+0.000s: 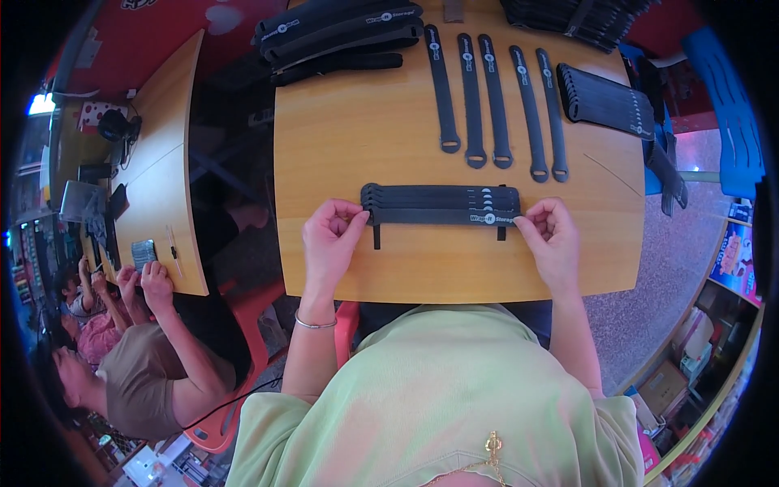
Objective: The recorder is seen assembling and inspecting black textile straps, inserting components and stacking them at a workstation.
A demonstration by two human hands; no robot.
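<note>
One yellowish wooden bench (324, 138), running under left grip (331, 233) and right grip (553, 233) and well beyond. Next, a pile of black strap bundles (349, 31), far beyond left grip, and another dark pile (574, 20), far beyond right grip. Then a fanned black stack (604, 99), beyond and right of right grip. Then layered black straps (430, 216), lying crosswise between both grips, pinched at the left end by closed thumb and forefinger of left grip, at the right end likewise by right grip. Slimmer, five loose straps (471, 105), side by side beyond the gap between grips. Smaller, two narrow bands (376, 239), poking out beneath the layered black straps, just inside each grip.
</note>
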